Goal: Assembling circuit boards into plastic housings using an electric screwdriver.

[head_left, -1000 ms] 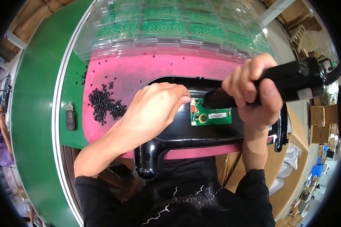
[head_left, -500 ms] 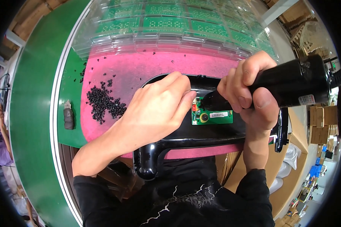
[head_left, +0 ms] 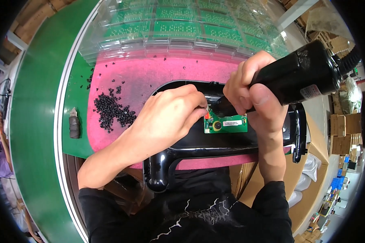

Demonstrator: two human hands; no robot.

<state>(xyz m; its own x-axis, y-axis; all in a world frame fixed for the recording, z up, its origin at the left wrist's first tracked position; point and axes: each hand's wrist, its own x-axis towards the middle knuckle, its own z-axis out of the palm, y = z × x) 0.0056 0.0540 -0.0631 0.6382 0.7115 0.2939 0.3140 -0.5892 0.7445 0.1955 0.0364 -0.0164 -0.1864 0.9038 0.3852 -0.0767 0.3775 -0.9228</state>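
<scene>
My right hand (head_left: 260, 97) is wrapped round a black electric screwdriver (head_left: 300, 73), its nose slanting down to the left over a green circuit board (head_left: 236, 128). The board lies inside a glossy black plastic housing (head_left: 223, 146) with a rounded arm at its near left. At the board's upper left corner, beside a red connector (head_left: 207, 116), the fingers of my left hand (head_left: 164, 115) are pinched together. What sits between them, if anything, is hidden. The screwdriver's tip is also out of sight close to those fingertips.
A pink mat (head_left: 129, 71) lies under the housing, with a heap of small black screws (head_left: 111, 111) on its left. Clear plastic trays of green boards (head_left: 174, 28) are stacked at the back. A dark wrapped tool (head_left: 74, 126) rests at left; an open carton (head_left: 308, 174) stands right.
The screwdriver has tipped, its rear end rising and shifting slightly left with my right hand. My left hand's fingertips have dropped a little at the board's corner.
</scene>
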